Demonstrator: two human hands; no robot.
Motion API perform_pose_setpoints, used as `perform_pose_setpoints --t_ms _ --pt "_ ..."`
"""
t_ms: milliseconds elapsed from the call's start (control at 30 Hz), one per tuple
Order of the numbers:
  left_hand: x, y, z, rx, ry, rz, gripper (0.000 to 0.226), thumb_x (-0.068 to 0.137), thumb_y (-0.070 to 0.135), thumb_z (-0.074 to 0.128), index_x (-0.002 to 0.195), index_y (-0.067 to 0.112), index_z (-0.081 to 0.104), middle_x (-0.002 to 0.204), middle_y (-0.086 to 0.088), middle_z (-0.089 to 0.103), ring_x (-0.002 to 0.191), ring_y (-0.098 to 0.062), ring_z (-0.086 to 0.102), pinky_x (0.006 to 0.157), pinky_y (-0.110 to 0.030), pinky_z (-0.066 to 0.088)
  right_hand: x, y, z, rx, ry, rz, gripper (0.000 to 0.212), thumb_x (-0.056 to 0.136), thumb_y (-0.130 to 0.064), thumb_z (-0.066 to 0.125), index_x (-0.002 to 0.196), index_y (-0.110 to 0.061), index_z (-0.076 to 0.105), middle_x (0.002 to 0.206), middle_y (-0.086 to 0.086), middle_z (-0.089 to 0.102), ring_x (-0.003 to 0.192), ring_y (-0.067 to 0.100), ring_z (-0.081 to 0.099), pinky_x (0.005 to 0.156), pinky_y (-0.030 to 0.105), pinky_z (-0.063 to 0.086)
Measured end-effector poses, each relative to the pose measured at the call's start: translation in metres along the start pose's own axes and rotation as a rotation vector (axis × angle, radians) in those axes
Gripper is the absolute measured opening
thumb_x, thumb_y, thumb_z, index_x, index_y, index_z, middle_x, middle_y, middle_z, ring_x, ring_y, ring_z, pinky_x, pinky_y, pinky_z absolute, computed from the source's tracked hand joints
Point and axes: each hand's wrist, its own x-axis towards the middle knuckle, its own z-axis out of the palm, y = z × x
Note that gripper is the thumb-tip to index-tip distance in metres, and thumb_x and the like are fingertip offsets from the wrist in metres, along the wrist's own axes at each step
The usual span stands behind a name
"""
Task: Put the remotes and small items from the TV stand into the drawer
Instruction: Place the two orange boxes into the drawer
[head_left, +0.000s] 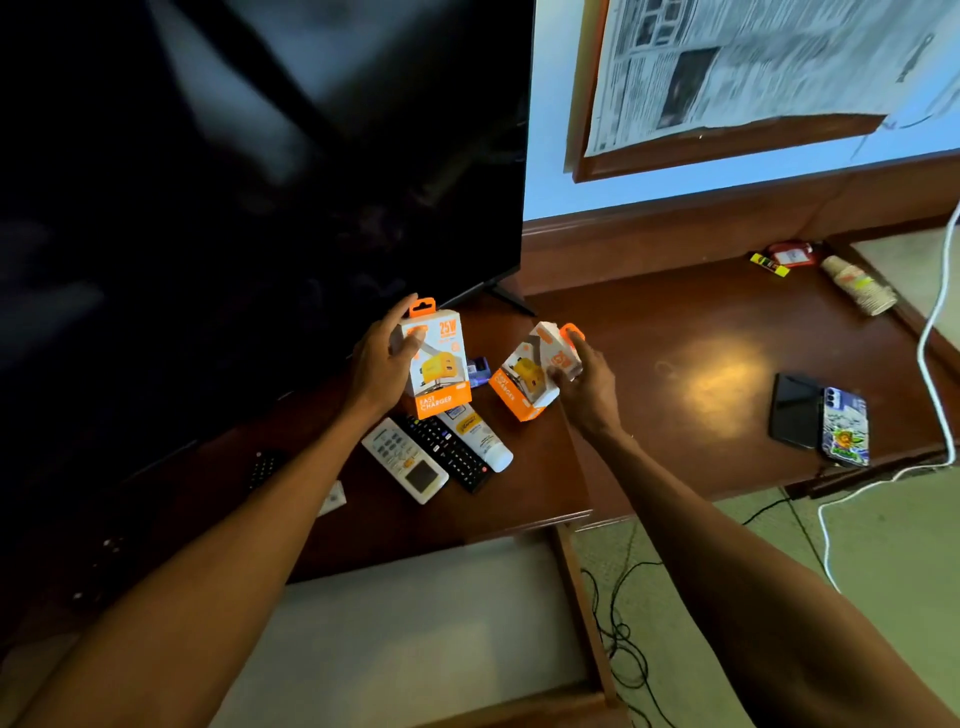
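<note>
My left hand (382, 358) grips an upright orange-and-white fast charger box (441, 366) above the dark wooden TV stand (675, 332). My right hand (584, 384) holds a second charger box (527, 376), tilted on its side. Below them on the stand lie a white remote (405, 460), a black remote (447, 449) and a white tube (478, 436), side by side. Another black remote (265, 467) lies under the TV's edge. A small blue item (480, 368) sits behind the boxes. The open drawer (415, 623), pale inside, is at the bottom centre.
A large black TV (260, 208) fills the left. Two phones (818, 423) lie at the stand's right, with a stack of paper cups (857, 283), a yellow item (769, 264) and a red item (789, 254) at the back right. White and black cables (935, 312) trail on the floor.
</note>
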Motion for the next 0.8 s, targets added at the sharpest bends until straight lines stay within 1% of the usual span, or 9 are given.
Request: perform_pose_setpoints --t_ms 100,167,333,400,500,567,633,733,800 --pt "-0.012 0.003 -0.025 0.043 0.077 0.024 0.048 0.099 0.031 0.05 0.145 0.037 0.039 0.131 -0.008 0.05 0.098 -0.011 0.064 0.066 -0.017 0.052 -0.005 -0.029 0.003 0.008 0.004 -0.086 0.054 0.093 -0.015 0.06 0.144 -0.018 0.044 0.134 0.012 0.052 0.115 0.025 0.056 0.097 0.043 0.053" --pt "-0.023 0.004 -0.046 0.038 0.122 0.035 0.047 0.1 0.031 0.05 0.145 0.035 0.04 0.134 -0.007 0.046 0.097 -0.008 0.063 0.067 -0.019 0.054 -0.013 -0.052 0.009 0.024 0.001 -0.141 0.051 0.094 -0.017 0.058 0.143 -0.018 0.045 0.134 0.012 0.052 0.114 0.025 0.057 0.095 0.045 0.053" --pt "-0.079 -0.014 -0.113 -0.018 0.138 0.032 0.05 0.1 0.033 0.049 0.147 0.037 0.033 0.131 -0.002 0.049 0.093 -0.012 0.068 0.063 -0.019 0.055 -0.064 -0.106 0.049 0.076 -0.084 -0.269 0.048 0.095 -0.016 0.057 0.142 -0.017 0.046 0.133 0.013 0.055 0.111 0.025 0.061 0.088 0.046 0.058" --pt "-0.113 -0.026 -0.144 -0.039 0.167 0.025 0.052 0.099 0.032 0.052 0.147 0.037 0.032 0.13 0.0 0.051 0.093 -0.012 0.068 0.065 -0.024 0.058 -0.095 -0.122 0.073 0.075 -0.124 -0.304 0.048 0.093 -0.016 0.06 0.14 -0.02 0.048 0.132 0.011 0.057 0.11 0.024 0.062 0.089 0.045 0.057" --pt "-0.172 -0.051 -0.189 -0.029 0.222 0.009 0.043 0.098 0.025 0.055 0.139 0.025 0.042 0.128 0.0 0.052 0.092 -0.007 0.065 0.065 -0.024 0.056 -0.148 -0.137 0.112 0.071 -0.196 -0.29 0.049 0.091 -0.015 0.064 0.139 -0.018 0.052 0.126 0.012 0.061 0.11 0.027 0.062 0.092 0.042 0.055" --pt "-0.21 -0.074 -0.217 0.046 0.244 0.021 0.032 0.098 0.025 0.055 0.128 0.019 0.05 0.125 -0.006 0.055 0.096 -0.013 0.065 0.065 -0.024 0.055 -0.183 -0.145 0.134 0.043 -0.232 -0.324 0.049 0.089 -0.013 0.065 0.137 -0.016 0.054 0.123 0.014 0.063 0.11 0.028 0.063 0.09 0.038 0.053" --pt "-0.247 -0.099 -0.24 0.124 0.245 -0.01 0.023 0.097 0.027 0.057 0.118 0.018 0.057 0.12 -0.008 0.055 0.099 -0.018 0.064 0.069 -0.026 0.054 -0.214 -0.15 0.156 0.036 -0.3 -0.352 0.049 0.089 -0.013 0.066 0.137 -0.014 0.054 0.122 0.014 0.064 0.109 0.026 0.062 0.09 0.038 0.053" --pt "-0.295 -0.129 -0.268 0.117 0.225 -0.087 0.019 0.094 0.027 0.06 0.111 0.02 0.061 0.114 -0.004 0.06 0.1 -0.019 0.064 0.077 -0.039 0.056 -0.259 -0.155 0.185 0.025 -0.458 -0.29 0.049 0.089 -0.013 0.066 0.137 -0.016 0.054 0.122 0.009 0.065 0.111 0.024 0.062 0.092 0.036 0.052" --pt "-0.322 -0.147 -0.281 0.112 0.198 -0.124 0.019 0.092 0.03 0.061 0.109 0.021 0.063 0.111 -0.004 0.064 0.099 -0.02 0.065 0.078 -0.042 0.056 -0.284 -0.155 0.205 0.01 -0.573 -0.227 0.048 0.087 -0.022 0.066 0.134 -0.023 0.055 0.128 0.007 0.064 0.116 0.025 0.062 0.098 0.041 0.052"
